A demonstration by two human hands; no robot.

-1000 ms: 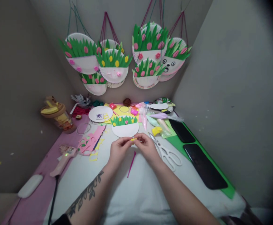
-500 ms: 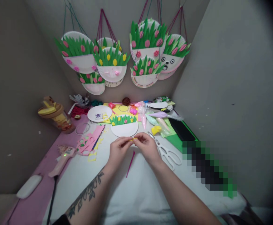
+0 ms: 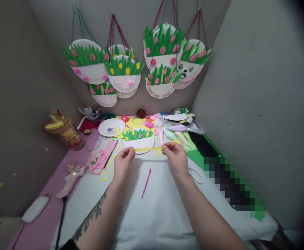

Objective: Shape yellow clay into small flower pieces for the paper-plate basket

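Observation:
A thin strand of yellow modelling clay (image 3: 148,149) stretches nearly level between my two hands. My left hand (image 3: 124,162) pinches one end in its fingertips, and my right hand (image 3: 177,160) pinches the other. Just behind the strand lies a white paper-plate pocket (image 3: 138,143) with green paper grass and yellow and pink flowers; the strand crosses its lower edge in view. Below, on the white cloth, a thin magenta strand (image 3: 146,183) lies by itself between my forearms. White-handled scissors (image 3: 196,175) are mostly hidden behind my right hand.
A pink glue gun (image 3: 72,180) with a lit green light lies left, its cord running forward. Pink paper scraps (image 3: 101,158), clay piping bags (image 3: 176,128), a black phone (image 3: 202,144) and a drink cup (image 3: 64,130) surround the cloth. Decorated plates (image 3: 124,81) hang behind.
My hands were close together over a small yellow bit. They have moved apart, drawing the clay out into a long strand. My right hand now covers more of the scissors.

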